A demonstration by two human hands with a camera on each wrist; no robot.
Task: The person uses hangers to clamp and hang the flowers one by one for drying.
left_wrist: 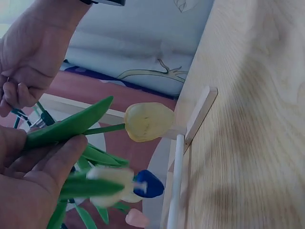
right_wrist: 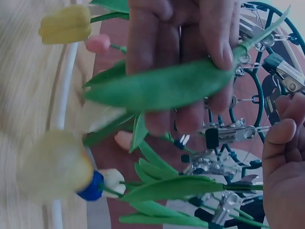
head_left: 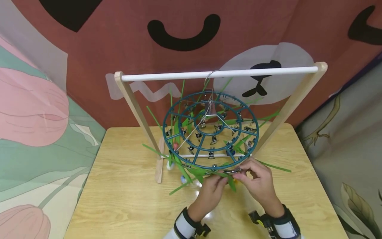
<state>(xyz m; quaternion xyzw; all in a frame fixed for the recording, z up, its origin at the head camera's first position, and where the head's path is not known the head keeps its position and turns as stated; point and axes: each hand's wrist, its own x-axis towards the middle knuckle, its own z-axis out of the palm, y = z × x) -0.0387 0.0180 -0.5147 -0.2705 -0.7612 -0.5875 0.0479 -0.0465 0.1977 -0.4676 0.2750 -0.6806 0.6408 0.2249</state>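
My left hand (head_left: 209,194) holds an artificial tulip by its green stem, just below the front rim of a round teal clip hanger (head_left: 211,167). The tulip's pale yellow bloom (left_wrist: 149,122) hangs downward, and a long leaf (right_wrist: 157,88) lies along the fingers. Beside it, my right hand (head_left: 259,182) pinches a metal clip (right_wrist: 286,71) at the hanger's front right edge. Whether the stem is between the clip's jaws is hidden. Other tulips hang bloom-down from the hanger, among them a blue tulip (left_wrist: 148,184) and a pink tulip (left_wrist: 137,218).
A wooden stand with a white top bar (head_left: 179,75) carries the hanger by a hook. Several metal clips dangle from its rings. Green stems stick out around the rim. The stand sits on a wooden table (head_left: 119,199), with printed cloth behind and at both sides.
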